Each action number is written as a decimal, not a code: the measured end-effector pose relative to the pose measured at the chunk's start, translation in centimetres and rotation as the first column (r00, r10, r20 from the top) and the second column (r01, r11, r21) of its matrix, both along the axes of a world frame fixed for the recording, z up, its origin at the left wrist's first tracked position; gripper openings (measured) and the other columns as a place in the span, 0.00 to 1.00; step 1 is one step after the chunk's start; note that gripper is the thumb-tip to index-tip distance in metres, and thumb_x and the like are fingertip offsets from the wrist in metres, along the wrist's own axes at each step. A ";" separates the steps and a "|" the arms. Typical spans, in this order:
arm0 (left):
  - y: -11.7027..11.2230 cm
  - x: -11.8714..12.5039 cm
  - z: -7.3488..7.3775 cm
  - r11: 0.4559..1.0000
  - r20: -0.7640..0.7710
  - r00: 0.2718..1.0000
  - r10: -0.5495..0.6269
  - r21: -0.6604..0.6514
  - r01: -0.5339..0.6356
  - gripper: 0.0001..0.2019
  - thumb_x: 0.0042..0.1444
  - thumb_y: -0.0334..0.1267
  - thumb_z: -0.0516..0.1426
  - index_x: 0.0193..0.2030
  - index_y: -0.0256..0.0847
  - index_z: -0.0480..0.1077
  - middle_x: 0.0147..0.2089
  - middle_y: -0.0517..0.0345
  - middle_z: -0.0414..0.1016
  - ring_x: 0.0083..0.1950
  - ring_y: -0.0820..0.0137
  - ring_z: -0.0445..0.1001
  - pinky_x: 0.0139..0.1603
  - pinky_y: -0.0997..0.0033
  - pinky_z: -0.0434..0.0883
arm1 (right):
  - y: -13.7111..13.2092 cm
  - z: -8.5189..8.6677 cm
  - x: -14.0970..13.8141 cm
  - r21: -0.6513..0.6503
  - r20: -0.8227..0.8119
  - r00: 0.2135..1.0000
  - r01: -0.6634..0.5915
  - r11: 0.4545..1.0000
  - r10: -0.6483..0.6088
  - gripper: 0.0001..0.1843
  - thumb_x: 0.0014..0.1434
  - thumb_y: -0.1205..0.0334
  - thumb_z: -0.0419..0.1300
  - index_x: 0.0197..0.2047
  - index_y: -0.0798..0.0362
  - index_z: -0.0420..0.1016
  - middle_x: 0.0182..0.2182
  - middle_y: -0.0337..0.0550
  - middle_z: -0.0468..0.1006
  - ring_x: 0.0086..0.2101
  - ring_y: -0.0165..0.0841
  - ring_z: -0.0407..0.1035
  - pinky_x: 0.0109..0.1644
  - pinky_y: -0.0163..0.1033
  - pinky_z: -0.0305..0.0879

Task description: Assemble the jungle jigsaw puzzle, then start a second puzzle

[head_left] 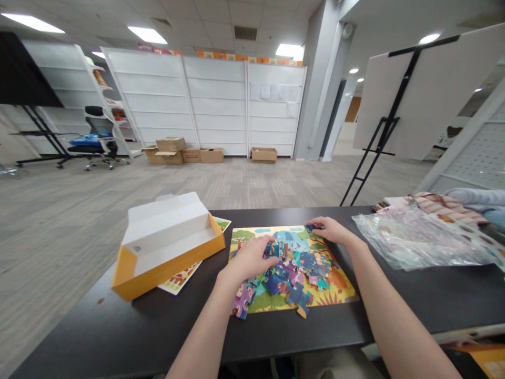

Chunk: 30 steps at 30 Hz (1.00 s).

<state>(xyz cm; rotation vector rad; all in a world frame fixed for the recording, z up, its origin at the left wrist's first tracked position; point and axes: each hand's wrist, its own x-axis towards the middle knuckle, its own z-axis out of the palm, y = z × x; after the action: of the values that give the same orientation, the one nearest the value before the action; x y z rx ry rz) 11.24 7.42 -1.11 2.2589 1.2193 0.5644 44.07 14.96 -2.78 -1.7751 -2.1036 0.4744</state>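
A colourful animal picture board [339, 292] lies flat on the black table, heaped with loose jigsaw puzzle pieces [294, 271]. My left hand [252, 258] is over the left part of the heap, its thumb and fingers closed around a dark blue puzzle piece [271, 250]. At the board's far right corner, my right hand [327, 229] pinches another dark blue puzzle piece [310, 227] between thumb and fingers. Some pieces overhang the board's near edge, among them a purple one [243, 301] at the left.
An open yellow-and-white box [169, 263] stands at the left on a printed sheet [181, 279]. Clear plastic bags [414, 237] and folded cloths [450, 205] lie at the right. Beyond the black table [173, 329] are an easel stand [379, 131], cardboard boxes [169, 150] and white shelving.
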 end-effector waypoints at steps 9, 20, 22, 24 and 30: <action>0.7 -0.1 -0.3 1.000 -0.022 0.999 -0.026 -0.014 0.026 0.24 0.54 0.41 0.63 0.58 0.40 0.71 0.60 0.46 0.75 0.61 0.53 0.73 0.62 0.56 0.68 | -0.1 -0.7 -0.6 0.093 0.096 0.995 -0.006 0.996 -0.003 0.20 0.53 0.71 0.60 0.48 0.51 0.82 0.44 0.46 0.83 0.42 0.38 0.77 0.50 0.38 0.71; 0.6 -0.2 -0.7 0.989 0.054 0.997 -0.048 0.143 0.039 0.26 0.54 0.35 0.63 0.61 0.41 0.68 0.61 0.46 0.74 0.62 0.53 0.72 0.64 0.52 0.67 | -0.6 0.4 -2.8 0.441 -0.045 0.994 0.107 0.891 -0.097 0.14 0.58 0.64 0.56 0.44 0.54 0.80 0.43 0.51 0.81 0.39 0.38 0.74 0.48 0.43 0.68; 0.4 -0.2 -0.5 0.979 0.076 0.995 -0.063 0.200 0.047 0.28 0.54 0.34 0.63 0.63 0.41 0.65 0.63 0.44 0.72 0.63 0.53 0.71 0.64 0.52 0.67 | -1.3 1.2 -4.3 0.400 -0.192 0.981 0.092 0.912 -0.014 0.12 0.59 0.59 0.57 0.41 0.53 0.80 0.37 0.48 0.81 0.35 0.37 0.74 0.44 0.41 0.69; 0.2 -0.1 -0.3 0.967 0.103 0.991 -0.089 0.249 0.060 0.31 0.55 0.32 0.63 0.65 0.41 0.62 0.65 0.43 0.69 0.65 0.54 0.69 0.66 0.52 0.67 | -2.3 1.9 -6.0 0.240 -0.358 0.928 -0.017 0.971 0.105 0.15 0.61 0.51 0.58 0.39 0.53 0.79 0.32 0.45 0.81 0.31 0.35 0.72 0.37 0.39 0.68; -0.1 0.6 -0.1 0.926 0.156 0.976 -0.154 0.367 0.088 0.32 0.58 0.30 0.60 0.69 0.46 0.57 0.68 0.46 0.64 0.69 0.57 0.65 0.68 0.51 0.66 | -4.4 2.9 -9.6 -0.114 -0.633 0.737 -0.393 0.912 0.239 0.24 0.54 0.42 0.67 0.42 0.55 0.77 0.25 0.39 0.78 0.25 0.29 0.67 0.28 0.35 0.60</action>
<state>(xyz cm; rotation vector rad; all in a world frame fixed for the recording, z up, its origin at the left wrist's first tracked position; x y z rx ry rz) 11.88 7.31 -1.19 2.4904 0.9365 0.9903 34.44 10.59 0.11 -1.1160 -1.9090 1.2629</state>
